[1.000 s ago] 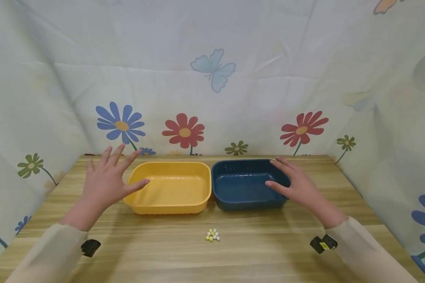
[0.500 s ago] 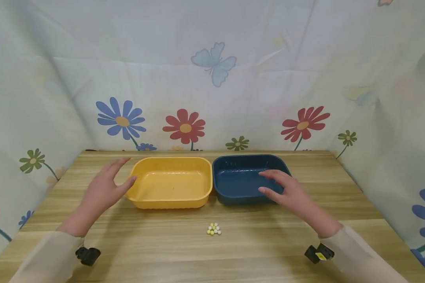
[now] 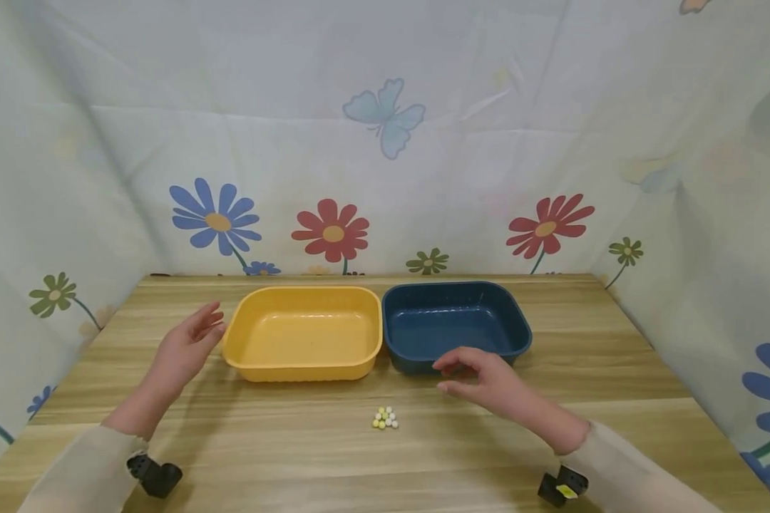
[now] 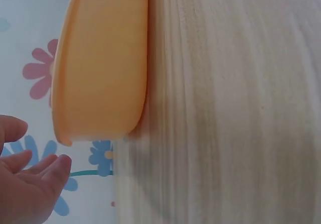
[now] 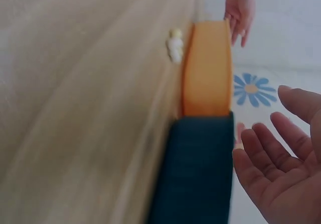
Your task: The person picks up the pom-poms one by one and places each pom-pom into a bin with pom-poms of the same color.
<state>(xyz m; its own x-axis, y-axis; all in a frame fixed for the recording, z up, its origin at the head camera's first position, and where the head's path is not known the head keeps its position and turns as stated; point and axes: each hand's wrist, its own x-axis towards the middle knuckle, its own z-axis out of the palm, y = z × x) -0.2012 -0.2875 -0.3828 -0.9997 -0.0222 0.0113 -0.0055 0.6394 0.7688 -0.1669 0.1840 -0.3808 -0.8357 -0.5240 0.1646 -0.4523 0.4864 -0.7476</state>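
Pulling back from the two tubs, both of your hands now sit nearer to you than they did a second ago. Your right hand (image 3: 488, 381) has left the blue tub (image 3: 455, 324) and hangs low over the tabletop (image 3: 616, 356) just in front of that tub's near wall, fingers loosely bent and relaxed, holding nothing. Half a second ago it lay over the tub's inside; now it is off it altogether. Your left hand (image 3: 182, 349) has slid back from the yellow tub (image 3: 301, 331) too, and stands just left of its left rim, palm turned toward the tub, fingers relaxed and slightly spread, touching nothing that you can make out.

The little cluster of yellow and white beads (image 3: 385, 419) has not moved: it lies on the tabletop in front of the tubs, below the gap between them, and well apart from both. Your right hand is now the closer one to it, up and to the right of the beads. Judging from this, the tubs look set where you want them and the beads seem to be next in line.
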